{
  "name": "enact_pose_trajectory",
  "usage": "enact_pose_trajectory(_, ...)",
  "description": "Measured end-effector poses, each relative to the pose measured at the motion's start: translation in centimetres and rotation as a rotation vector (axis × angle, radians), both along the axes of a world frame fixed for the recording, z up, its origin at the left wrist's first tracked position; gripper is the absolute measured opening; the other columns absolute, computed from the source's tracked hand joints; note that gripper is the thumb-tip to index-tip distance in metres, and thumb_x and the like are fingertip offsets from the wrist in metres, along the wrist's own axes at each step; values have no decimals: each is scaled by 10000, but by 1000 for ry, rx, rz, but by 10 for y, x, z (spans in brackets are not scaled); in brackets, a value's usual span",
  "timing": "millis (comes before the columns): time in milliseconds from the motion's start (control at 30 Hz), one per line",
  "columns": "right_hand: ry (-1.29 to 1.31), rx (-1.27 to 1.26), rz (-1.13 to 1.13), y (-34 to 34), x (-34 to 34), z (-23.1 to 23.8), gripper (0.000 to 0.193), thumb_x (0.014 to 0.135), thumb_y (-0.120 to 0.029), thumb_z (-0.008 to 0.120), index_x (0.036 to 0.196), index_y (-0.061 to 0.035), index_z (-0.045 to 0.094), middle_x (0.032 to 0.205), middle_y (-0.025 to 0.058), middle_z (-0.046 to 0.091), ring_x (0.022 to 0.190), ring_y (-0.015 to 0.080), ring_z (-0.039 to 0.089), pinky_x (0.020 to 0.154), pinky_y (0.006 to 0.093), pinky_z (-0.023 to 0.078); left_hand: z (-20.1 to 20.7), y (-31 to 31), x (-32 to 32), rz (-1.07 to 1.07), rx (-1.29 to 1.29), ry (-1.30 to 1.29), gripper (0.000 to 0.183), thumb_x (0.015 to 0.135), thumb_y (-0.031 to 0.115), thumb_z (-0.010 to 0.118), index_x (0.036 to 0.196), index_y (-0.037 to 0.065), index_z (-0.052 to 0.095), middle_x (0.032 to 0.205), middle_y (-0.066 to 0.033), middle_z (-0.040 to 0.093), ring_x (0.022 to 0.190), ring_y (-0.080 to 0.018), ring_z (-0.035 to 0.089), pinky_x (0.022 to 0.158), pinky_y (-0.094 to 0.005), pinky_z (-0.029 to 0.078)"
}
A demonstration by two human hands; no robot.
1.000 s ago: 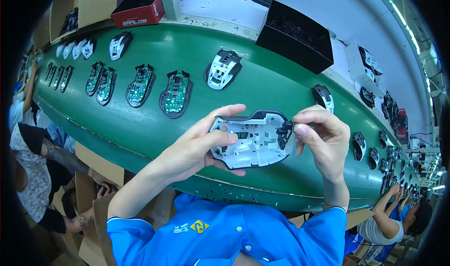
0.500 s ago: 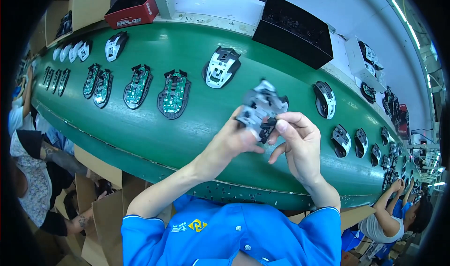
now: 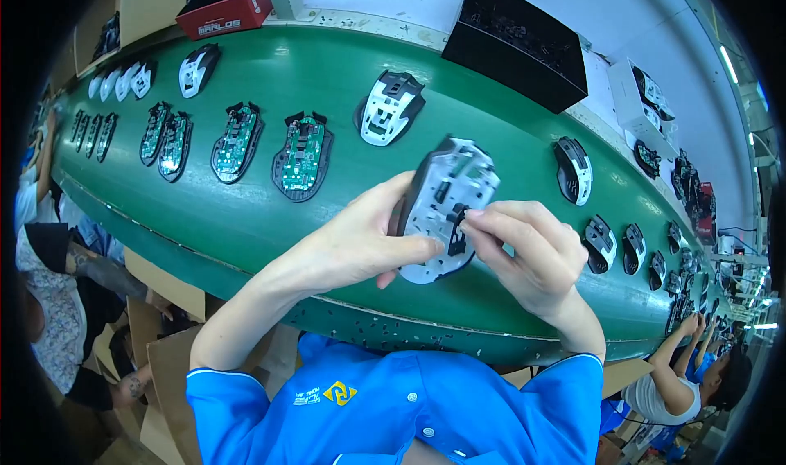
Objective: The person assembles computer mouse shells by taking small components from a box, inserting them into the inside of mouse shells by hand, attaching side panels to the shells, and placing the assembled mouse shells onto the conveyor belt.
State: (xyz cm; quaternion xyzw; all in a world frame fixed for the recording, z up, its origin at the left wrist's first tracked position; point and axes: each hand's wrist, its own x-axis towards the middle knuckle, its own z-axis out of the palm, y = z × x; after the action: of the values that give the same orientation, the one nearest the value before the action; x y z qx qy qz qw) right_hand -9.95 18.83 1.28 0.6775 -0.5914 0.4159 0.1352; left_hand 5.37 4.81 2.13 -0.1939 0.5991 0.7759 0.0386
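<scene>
My left hand (image 3: 356, 240) grips a mouse top shell (image 3: 432, 213) by its left side, thumb across the lower end. The grey-white inner side of the shell faces up, tilted over the green belt. With thumb and fingertips my right hand (image 3: 532, 252) pinches a small black part (image 3: 459, 216) against the shell's inside; the fingers partly hide it. Beyond the shell lies a white and black mouse shell (image 3: 391, 110). To the left sits a mouse base with a green circuit board (image 3: 300, 155).
More mouse bases (image 3: 237, 142) and white shells (image 3: 198, 70) line the green belt (image 3: 327, 72) at left; assembled-looking mice (image 3: 575, 170) lie at right. A black box of dark parts (image 3: 516, 43) and a red box (image 3: 225, 15) stand along the far edge. Other people sit at both sides.
The shell has turned so its inner side shows plainly, and it has come slightly nearer to me. My right fingertips have moved up and left a little along it.
</scene>
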Motion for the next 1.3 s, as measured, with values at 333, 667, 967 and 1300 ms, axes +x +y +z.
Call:
enact_pose_trajectory(333, 18, 92, -52, 1, 10, 8, 218, 634, -3, 772, 821, -3, 661, 701, 73, 625, 573, 169, 620, 449, 254, 478, 2, 10, 5, 66, 8, 55, 628, 825, 102, 558, 1389, 0, 301, 934, -84, 575, 602, -90, 513, 475, -226, 457)
enact_pose_trajectory(667, 293, 37, -170, -6, 21, 5, 216, 669, -32, 733, 864, 10, 650, 745, 55, 601, 579, 136, 583, 449, 239, 456, -10, 16, 6, 142, -244, 144, 586, 828, 117, 557, 1357, 6, 331, 935, -115, 600, 689, -138, 592, 587, -290, 493)
enact_pose_trajectory(967, 316, 89, -242, -9, 25, 6, 244, 647, -50, 705, 875, 7, 641, 753, 48, 585, 593, 137, 566, 447, 241, 443, -15, 10, -8, 204, -229, 109, 415, 850, 142, 548, 1220, -6, 431, 861, -96, 602, 701, -107, 545, 604, -274, 455)
enact_pose_trajectory(1300, 94, 262, -315, -13, 10, 29, 570, 624, -137, 797, 1163, -154, 613, 895, 55, 521, 740, 167, 571, 487, 293, 469, -17, 3, -7, 332, -293, 138, 281, 863, 109, 524, 1121, 3, 494, 776, -90, 604, 652, -116, 551, 597, -291, 452)
